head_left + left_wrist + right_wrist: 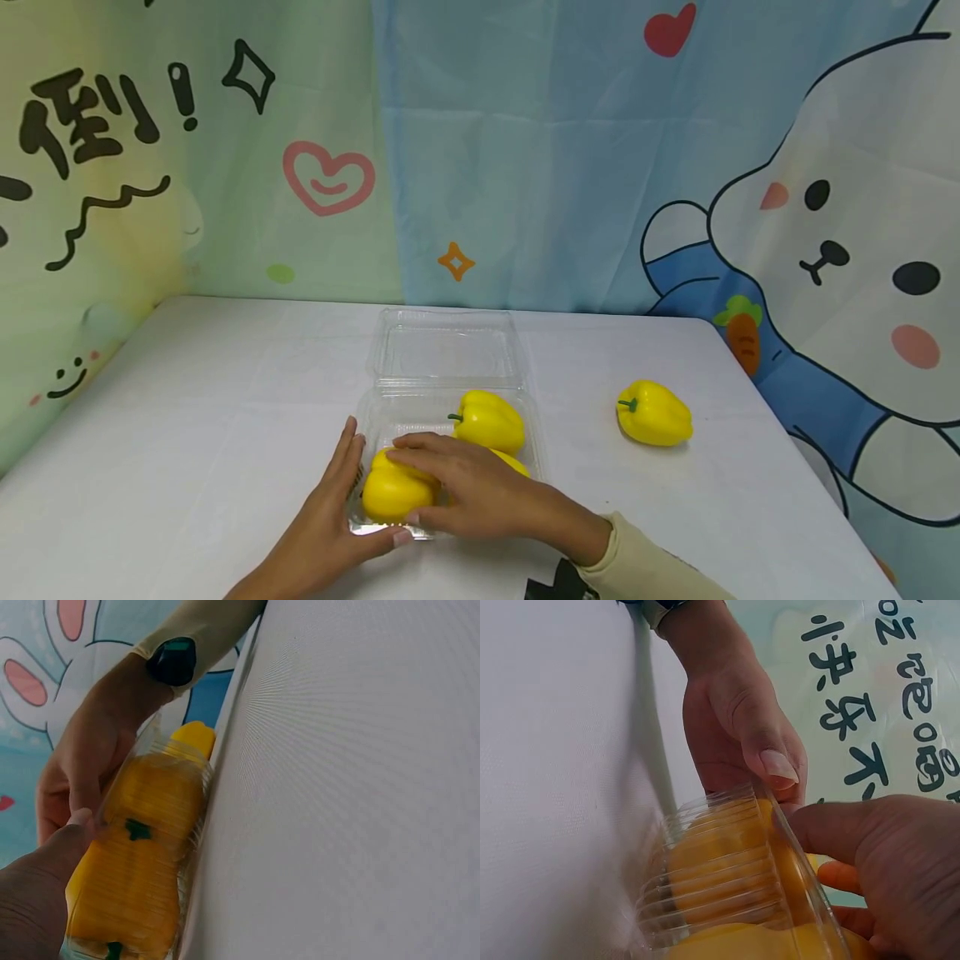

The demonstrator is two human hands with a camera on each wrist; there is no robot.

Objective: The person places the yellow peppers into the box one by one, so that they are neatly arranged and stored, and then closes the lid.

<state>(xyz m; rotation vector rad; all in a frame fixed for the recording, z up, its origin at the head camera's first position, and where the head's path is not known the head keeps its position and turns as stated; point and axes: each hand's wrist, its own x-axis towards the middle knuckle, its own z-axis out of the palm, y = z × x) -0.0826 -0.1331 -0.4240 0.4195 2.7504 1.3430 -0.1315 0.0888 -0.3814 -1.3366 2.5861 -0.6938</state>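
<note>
A clear plastic clamshell box [534, 429] stands on the table with its lid [448, 350] folded back. In its front left lies a yellow bell pepper [393, 497], which my right hand [495, 492] grips from above, fingers over its top and thumb at the front. Behind it sits another yellow pepper [491, 419] with a green stem. Under the right hand a further pepper [516, 463] shows only in part. My left hand [326, 512] stands at the box's left front corner, fingers straight along its side and thumb toward the front edge.
A loose yellow pepper [654, 413] lies on the white table [187, 442], right of the box. A printed cloth backdrop [517, 167] hangs behind the table. At the front edge, a black object [561, 583] shows beside the right sleeve [645, 558].
</note>
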